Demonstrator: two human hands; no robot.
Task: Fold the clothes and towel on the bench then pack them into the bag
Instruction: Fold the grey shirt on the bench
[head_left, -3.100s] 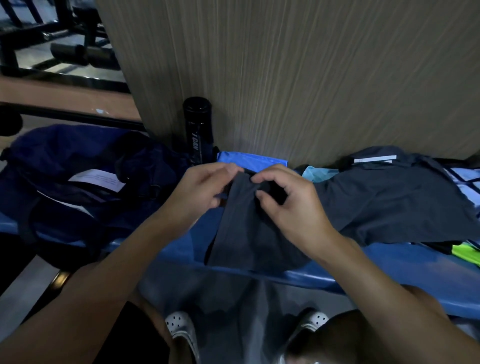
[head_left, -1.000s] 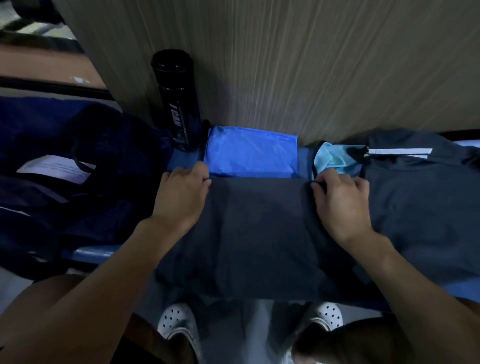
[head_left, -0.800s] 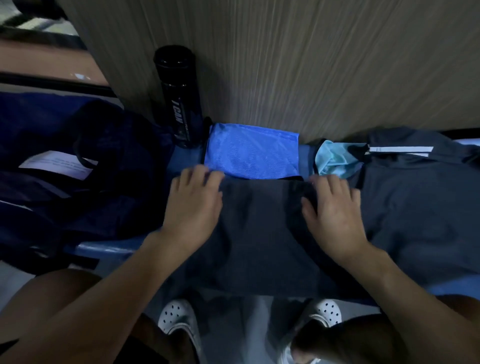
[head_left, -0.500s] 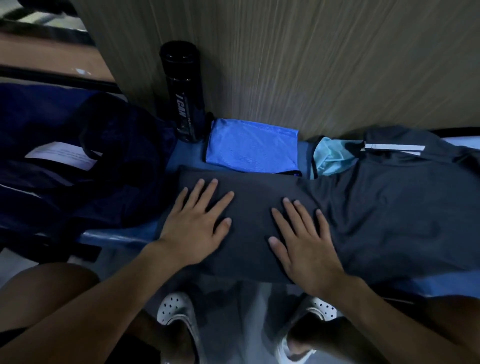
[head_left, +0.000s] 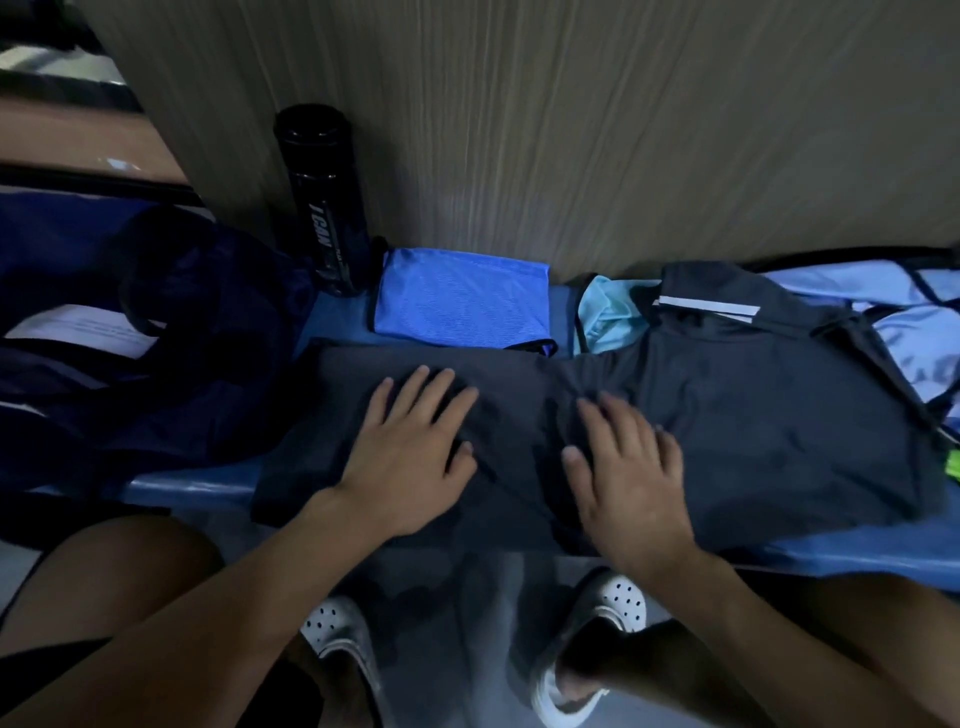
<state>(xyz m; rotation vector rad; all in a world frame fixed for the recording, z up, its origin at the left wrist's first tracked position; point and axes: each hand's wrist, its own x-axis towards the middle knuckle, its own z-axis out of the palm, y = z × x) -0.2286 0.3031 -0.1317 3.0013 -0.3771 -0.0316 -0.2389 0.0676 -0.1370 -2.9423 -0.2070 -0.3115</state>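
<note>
Taking the black bottle (head_left: 324, 197) as our marker, the dark blue bag (head_left: 130, 322) slumps to its left, mouth gaping. Just right of the bottle's base lies a bright blue cloth (head_left: 462, 299), folded into a neat rectangle. In front of the bottle and running far to its right, the dark grey garment (head_left: 753, 415) is spread along the bench (head_left: 176, 486).

Our left hand (head_left: 410, 447) lies flat on the garment's folded-over left end, fingers straight and spread, gripping nothing. Our right hand (head_left: 623, 467), further right of the bottle, presses down the same way, a little blurred.

We judge that we are smoothing the first fold of this garment. Next, the wide unfolded part on the right needs bringing over onto the flattened section, so each hand must pinch an edge instead of pressing.

We count:
- one bag
- one bottle
- one folded blue cloth
- one grey garment under our hands
- one light blue piece (head_left: 605, 317) peeking from behind it
- one pale blue garment (head_left: 904, 312) farthest right of the bottle
- a neon green scrap (head_left: 953, 462) we cannot identify
</note>
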